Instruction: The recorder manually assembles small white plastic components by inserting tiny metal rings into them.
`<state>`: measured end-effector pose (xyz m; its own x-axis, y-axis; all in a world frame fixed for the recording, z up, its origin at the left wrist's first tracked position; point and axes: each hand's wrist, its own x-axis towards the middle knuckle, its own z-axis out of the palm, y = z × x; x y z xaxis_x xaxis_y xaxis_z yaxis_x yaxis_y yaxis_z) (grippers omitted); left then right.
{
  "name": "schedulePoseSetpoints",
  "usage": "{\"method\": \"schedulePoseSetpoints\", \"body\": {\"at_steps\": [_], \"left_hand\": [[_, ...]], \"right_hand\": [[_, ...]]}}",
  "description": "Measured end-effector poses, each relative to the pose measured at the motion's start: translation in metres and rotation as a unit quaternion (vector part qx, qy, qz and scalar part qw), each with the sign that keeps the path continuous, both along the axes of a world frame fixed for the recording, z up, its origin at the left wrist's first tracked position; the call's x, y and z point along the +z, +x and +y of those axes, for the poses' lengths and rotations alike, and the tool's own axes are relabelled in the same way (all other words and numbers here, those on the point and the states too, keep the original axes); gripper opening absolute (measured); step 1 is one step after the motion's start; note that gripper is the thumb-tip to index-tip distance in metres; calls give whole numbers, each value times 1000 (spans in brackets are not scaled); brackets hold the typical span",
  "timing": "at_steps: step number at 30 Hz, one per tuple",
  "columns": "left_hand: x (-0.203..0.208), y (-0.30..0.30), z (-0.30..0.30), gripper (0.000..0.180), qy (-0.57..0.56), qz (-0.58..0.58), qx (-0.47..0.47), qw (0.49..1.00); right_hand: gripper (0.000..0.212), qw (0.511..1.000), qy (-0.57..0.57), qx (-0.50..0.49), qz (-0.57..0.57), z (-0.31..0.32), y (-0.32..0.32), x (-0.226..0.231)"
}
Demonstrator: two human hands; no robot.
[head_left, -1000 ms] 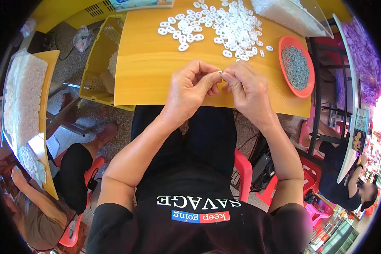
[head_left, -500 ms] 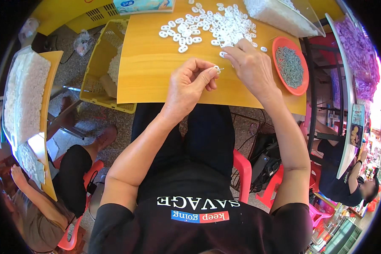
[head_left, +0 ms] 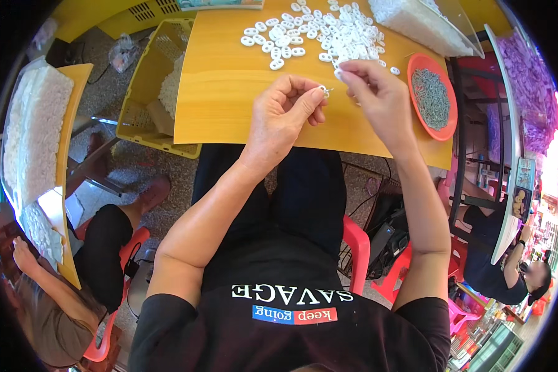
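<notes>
My left hand (head_left: 282, 118) is closed over the yellow table (head_left: 223, 102), pinching a small white plastic piece between thumb and forefinger. A thin metal screw (head_left: 330, 90) sticks out of that piece toward the right. Just to the right, my right hand (head_left: 381, 102) is closed with another white two-hole piece (head_left: 338, 75) at its thumb and fingertips. The hands are close together but apart. Beyond them lies a loose pile of white two-hole pieces (head_left: 347, 37). An orange-red dish (head_left: 443, 132) of grey screws (head_left: 430, 96) stands right of my right hand.
A clear bin of white parts (head_left: 415, 25) stands at the table's far right. On the floor to the left is a yellow crate (head_left: 130, 118). Another person's arm (head_left: 62, 294) shows at the left beside a bin; a seated person (head_left: 496, 257) is at the far right.
My right hand has drawn back slightly from the pile's near edge and lifted a white piece in its fingertips. The left hand keeps its pinch on the piece with the screw.
</notes>
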<state>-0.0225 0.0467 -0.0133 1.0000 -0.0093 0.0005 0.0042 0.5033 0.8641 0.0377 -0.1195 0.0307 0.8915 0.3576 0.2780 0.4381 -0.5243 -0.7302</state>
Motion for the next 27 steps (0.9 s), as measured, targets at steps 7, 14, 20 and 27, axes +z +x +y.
{"method": "schedulePoseSetpoints", "body": {"at_steps": [7,14,20,27], "left_hand": [[1,1,2,14,-24,6,4,1000],[2,1,3,14,-18,10,1,1000],[1,1,1,14,-20,17,7,1000],[3,2,0,15,3,19,6,1000]], "right_hand": [[20,928,291,-75,222,9,-27,1],[20,929,309,-61,196,17,-31,-8],[19,942,290,-69,155,20,-35,-8],[15,959,255,-69,101,20,-36,-8]]}}
